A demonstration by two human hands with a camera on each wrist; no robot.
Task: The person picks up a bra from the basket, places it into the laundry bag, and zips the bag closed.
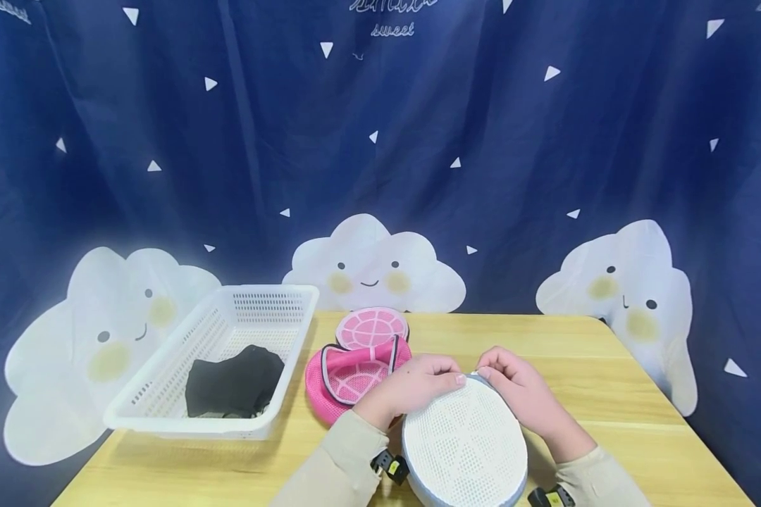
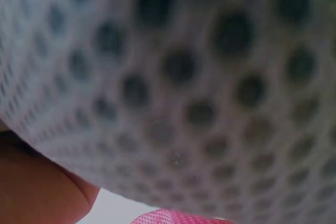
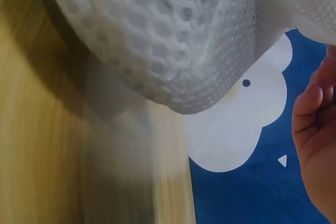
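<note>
Behind the white basket [image 1: 184, 424] hangs a dark blue curtain [image 1: 418, 190] printed with smiling clouds and white triangles. Under the basket, and reaching well to its right, spreads the wooden table [image 1: 609, 394]. To the basket's right, on the side nearer me, is the white mesh bag [image 1: 466, 443], its round face turned up towards me; I cannot tell whether its underside touches the wood. I judge it light and soft, its open-holed netting springy and ready to dent under a squeeze, not slippery, hard to break but perhaps easy to snag. The bluish trim round its edge looks firmer than the mesh, so that is where I would take hold. Just right of the basket lies a pink mesh pouch [image 1: 320, 394], its mouth gaping; the pink round panel [image 1: 372, 327] beyond it may or may not be part of it. Inside the basket lies a crumpled black cloth [image 1: 234, 384]. Well right of the basket, my left hand [image 1: 412, 386] and right hand [image 1: 528, 394] pinch the bag's far edge with thumbs and fingers. Between them shows a whitish bit [image 1: 475, 374], too small to name.
</note>
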